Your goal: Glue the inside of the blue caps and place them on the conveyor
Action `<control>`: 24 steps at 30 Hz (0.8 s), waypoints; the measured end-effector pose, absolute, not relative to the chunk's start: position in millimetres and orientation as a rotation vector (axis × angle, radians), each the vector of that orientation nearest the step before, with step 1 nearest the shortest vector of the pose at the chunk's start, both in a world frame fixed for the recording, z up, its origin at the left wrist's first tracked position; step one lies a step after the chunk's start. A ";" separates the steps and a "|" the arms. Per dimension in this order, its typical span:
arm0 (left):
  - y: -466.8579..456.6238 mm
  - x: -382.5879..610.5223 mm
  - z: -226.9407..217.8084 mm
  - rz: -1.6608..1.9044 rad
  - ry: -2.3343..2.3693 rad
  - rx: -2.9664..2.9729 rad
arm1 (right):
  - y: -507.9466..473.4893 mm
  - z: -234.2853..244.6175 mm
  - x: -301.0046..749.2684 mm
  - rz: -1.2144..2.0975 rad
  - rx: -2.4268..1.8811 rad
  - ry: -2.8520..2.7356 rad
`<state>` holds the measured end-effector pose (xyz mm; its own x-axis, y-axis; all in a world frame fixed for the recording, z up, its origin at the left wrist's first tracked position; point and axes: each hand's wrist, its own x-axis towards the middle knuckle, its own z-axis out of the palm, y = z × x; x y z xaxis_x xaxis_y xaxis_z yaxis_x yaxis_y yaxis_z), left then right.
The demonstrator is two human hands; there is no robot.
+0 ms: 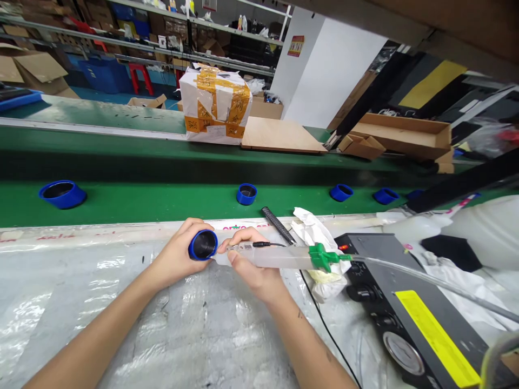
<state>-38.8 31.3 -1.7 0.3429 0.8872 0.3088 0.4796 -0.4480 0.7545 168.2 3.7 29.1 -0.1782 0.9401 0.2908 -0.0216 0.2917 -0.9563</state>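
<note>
My left hand (181, 249) is wrapped round a blue cup-shaped part (190, 249) with a dark inside, its opening tilted toward me. In my right hand (255, 270) lies a translucent dispensing syringe (286, 258), its tip at the near right rim of the blue part. A green cap (322, 257) closes the back of the syringe, and a clear hose (430, 281) runs from it to the right. Above the barrel, a black plug with a thin cable (263, 245) sits by my fingers. Whether the tip touches the rim I cannot tell.
A dark control box (421, 313) with a gauge stands at the right, near crumpled white tissue (312, 229) and a black ridged stick (278, 225). Several blue parts, one being a blue ring (247, 194), stand on the green belt (162, 202). A taped carton (217, 105) sits behind.
</note>
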 end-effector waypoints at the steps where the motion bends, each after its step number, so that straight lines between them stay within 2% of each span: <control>1: 31.1 -39.0 -1.5 0.970 1.186 2.059 | 3.4 29.4 167.4 1.112 -0.889 -1.467; 24: 31.0 -40.3 2.0 0.899 1.122 2.069 | -0.8 30.5 155.3 1.147 -0.817 -1.446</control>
